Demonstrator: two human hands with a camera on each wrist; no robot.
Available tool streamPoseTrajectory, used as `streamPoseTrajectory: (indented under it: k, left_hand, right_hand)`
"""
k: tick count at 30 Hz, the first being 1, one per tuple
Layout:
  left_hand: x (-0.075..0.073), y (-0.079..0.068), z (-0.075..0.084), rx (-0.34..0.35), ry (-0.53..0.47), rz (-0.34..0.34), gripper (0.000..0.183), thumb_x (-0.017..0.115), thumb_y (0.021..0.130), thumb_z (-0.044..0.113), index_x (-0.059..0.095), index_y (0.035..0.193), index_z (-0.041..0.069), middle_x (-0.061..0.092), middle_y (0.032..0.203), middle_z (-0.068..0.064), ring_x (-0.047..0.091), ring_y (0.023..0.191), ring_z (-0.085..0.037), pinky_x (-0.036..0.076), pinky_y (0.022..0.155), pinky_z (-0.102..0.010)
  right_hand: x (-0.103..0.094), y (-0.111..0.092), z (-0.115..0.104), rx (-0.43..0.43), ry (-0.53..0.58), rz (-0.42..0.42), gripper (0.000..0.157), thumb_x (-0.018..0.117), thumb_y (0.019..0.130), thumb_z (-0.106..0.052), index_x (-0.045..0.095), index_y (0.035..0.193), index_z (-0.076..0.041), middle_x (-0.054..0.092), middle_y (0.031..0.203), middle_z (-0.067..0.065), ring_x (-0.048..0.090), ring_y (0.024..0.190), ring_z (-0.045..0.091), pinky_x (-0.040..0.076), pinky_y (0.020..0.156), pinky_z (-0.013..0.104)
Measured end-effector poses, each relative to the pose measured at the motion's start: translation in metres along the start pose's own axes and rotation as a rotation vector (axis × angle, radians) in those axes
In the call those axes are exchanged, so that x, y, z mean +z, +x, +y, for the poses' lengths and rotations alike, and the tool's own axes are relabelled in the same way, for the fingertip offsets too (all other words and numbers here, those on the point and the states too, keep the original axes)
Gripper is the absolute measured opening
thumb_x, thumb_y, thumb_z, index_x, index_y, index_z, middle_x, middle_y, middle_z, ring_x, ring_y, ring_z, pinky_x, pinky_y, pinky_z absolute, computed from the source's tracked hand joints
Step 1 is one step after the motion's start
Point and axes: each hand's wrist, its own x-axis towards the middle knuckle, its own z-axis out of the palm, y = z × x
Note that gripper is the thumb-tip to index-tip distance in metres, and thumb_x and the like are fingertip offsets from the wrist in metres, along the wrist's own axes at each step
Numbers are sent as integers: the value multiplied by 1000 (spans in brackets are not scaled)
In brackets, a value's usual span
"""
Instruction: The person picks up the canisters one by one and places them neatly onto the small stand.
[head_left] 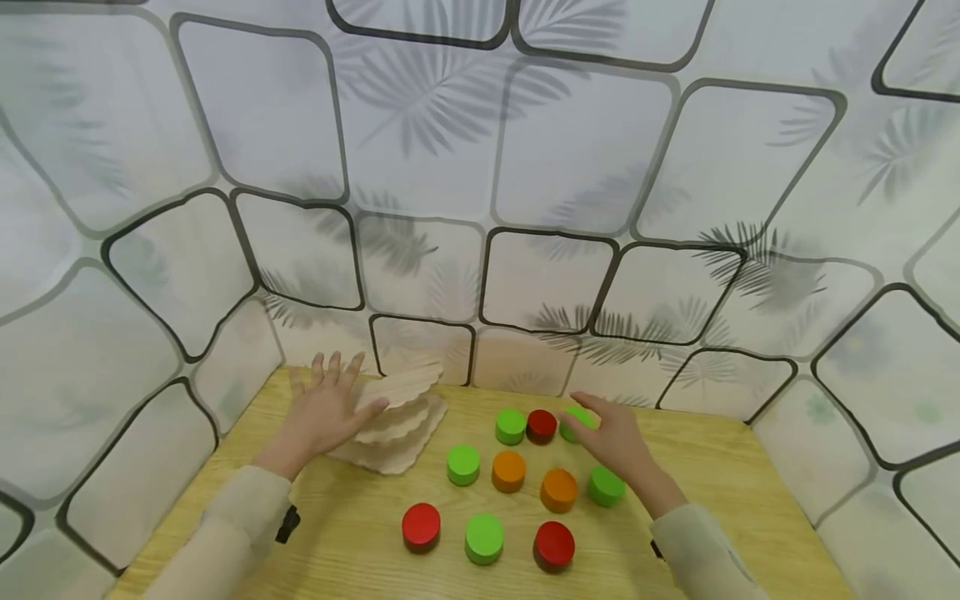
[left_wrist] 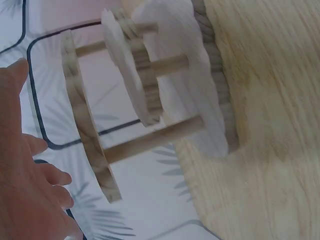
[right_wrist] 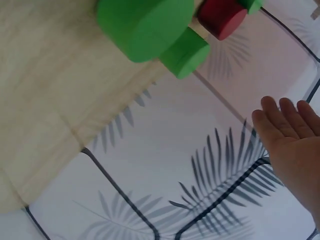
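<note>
My left hand point(head_left: 326, 417) is held over the left side of a pale wooden tiered stand point(head_left: 405, 388), its fingers spread and nothing in its grasp. In the left wrist view the stand's scalloped tiers point(left_wrist: 187, 102) are joined by round dowels, and my left hand point(left_wrist: 30, 170) is apart from them. My right hand point(head_left: 617, 437) holds nothing and is over the right side of the blocks, fingers extended. Nearest to it are a green cylinder point(head_left: 577, 415), partly covered by the thumb in the head view, and another green cylinder point(head_left: 606, 487).
Red point(head_left: 422, 527), green point(head_left: 483, 537) and orange point(head_left: 509, 471) cylinders stand spread over the middle of the light wood table point(head_left: 352, 533). Patterned white cloth point(head_left: 420, 258) rises behind the table and along both sides.
</note>
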Motion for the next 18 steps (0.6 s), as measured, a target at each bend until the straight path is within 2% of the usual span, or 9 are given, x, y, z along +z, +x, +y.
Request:
streamPoseTrajectory:
  k: [1, 2, 7, 9, 14, 18]
  left_hand:
    - [0, -2, -4, -4, -5, -2, 97, 45, 103, 70, 18, 169, 4, 15, 168, -41, 4, 155, -65, -7, 115, -87]
    - [0, -3, -8, -9, -10, 2, 98, 46, 103, 71, 19, 168, 3, 15, 168, -41, 4, 155, -66, -6, 115, -87]
    - [-3, -11, -25, -29, -8, 9, 102, 45, 103, 71, 22, 165, -7, 17, 167, -41, 5, 154, -66, -5, 114, -87]
    - [-3, -14, -31, -34, -3, 7, 103, 45, 103, 70, 23, 163, -10, 18, 167, -41, 6, 154, -66, -5, 115, -86]
    - [-4, -20, -39, -48, -2, -11, 105, 46, 103, 70, 23, 161, -14, 20, 166, -41, 10, 153, -66, -2, 115, -86]
    - [-1, -23, -42, -61, -4, -15, 106, 47, 103, 70, 23, 160, -15, 22, 165, -42, 14, 153, -66, 2, 114, -87]
  right_hand:
    - [0, -2, 3, 15, 20, 7, 44, 77, 98, -24, 71, 133, 1, 74, 130, 22, 75, 106, 41, 56, 102, 60]
    - [0, -4, 5, 34, 42, 12, 42, 77, 98, -25, 73, 131, 0, 75, 127, 21, 71, 120, 42, 56, 103, 60]
    - [-2, -16, 20, 181, 162, -12, 42, 77, 98, -32, 74, 128, -3, 77, 125, 16, 71, 121, 37, 56, 106, 54]
    - [-3, -21, 25, 221, 196, -23, 44, 77, 98, -33, 72, 131, -3, 76, 126, 16, 71, 120, 34, 57, 106, 45]
    - [-8, -35, 38, 283, 240, -45, 49, 77, 98, -34, 69, 136, -5, 74, 130, 16, 71, 119, 27, 56, 94, 20]
    - [-10, -45, 47, 309, 242, -47, 50, 78, 98, -34, 68, 138, -5, 73, 132, 17, 71, 118, 25, 55, 92, 16]
